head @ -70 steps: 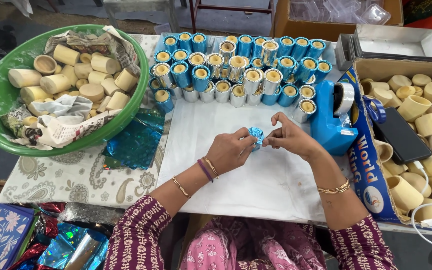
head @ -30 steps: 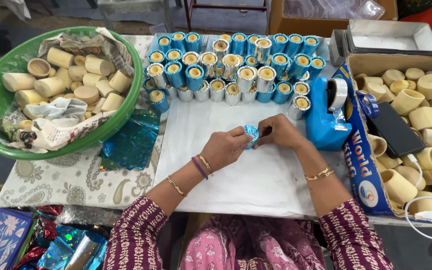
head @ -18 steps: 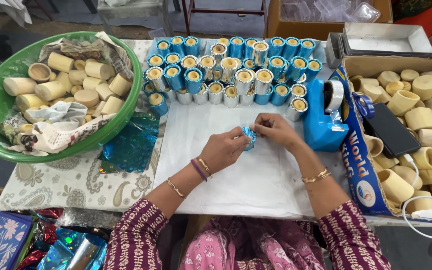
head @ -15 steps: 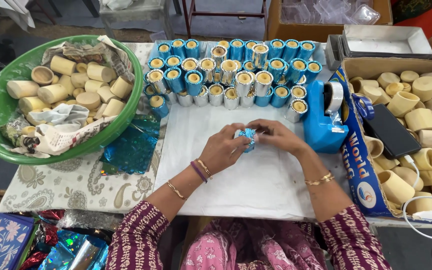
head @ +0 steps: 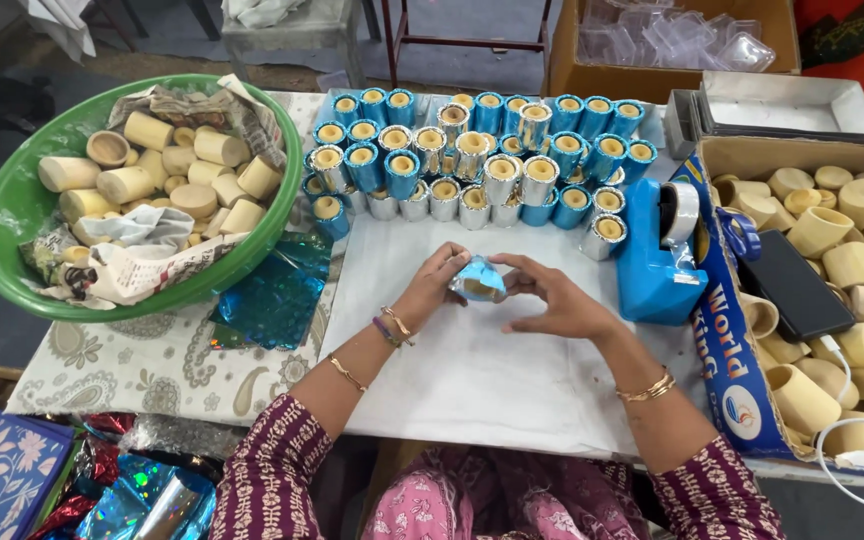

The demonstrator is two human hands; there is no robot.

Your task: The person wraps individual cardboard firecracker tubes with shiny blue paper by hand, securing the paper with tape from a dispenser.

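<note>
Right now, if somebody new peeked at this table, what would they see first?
Probably the hands in the middle: the left hand and right hand hold a small cup half wrapped in blue foil. Behind them stand rows of blue and silver wrapped cups. At the far left sits a green basin of plain cups.

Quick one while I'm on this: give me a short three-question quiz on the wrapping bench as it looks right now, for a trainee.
1. True or false: both hands hold the small cup in blue foil over the white sheet.
2. What stands just right of the right hand? A) green basin B) blue tape dispenser C) metal tray
3. Fill in: the loose sheet of blue foil lies just below the ____ basin.

Key
1. True: the left hand and the right hand both have a grip on it.
2. B, the blue tape dispenser.
3. Green: the green basin of bare cups.
</note>
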